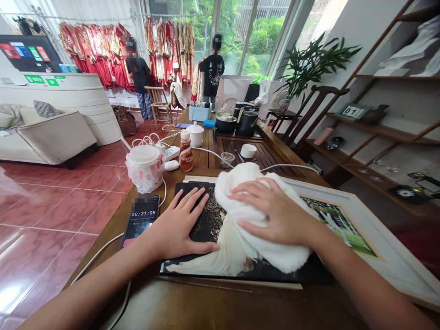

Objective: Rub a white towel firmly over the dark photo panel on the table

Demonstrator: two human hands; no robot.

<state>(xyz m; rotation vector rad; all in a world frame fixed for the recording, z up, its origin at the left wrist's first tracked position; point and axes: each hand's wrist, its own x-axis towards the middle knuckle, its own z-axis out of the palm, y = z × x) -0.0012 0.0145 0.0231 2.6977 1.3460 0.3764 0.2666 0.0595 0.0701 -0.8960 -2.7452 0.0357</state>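
A dark glossy picture panel [202, 233] lies flat on the wooden table in front of me, printed with what looks like a pale flowing dress and golden specks. My left hand [182, 224] rests on its left part with fingers spread and nothing held. My right hand [271, 211] presses on a white fluffy cloth [285, 256], its fingers curved over the bunched pile. The cloth covers much of the panel's right side. Under and beyond it, at the right, lies a white-framed photo [338, 224].
Left of the panel are a phone [140, 215] showing a timer, a plastic-wrapped tub [144, 167] and cables. Behind stand a bottle [186, 151], a lidded white jar [195, 135] and a tea tray [271, 156] with pots. Two people stand near hanging garments; shelves [385, 128] line the right.
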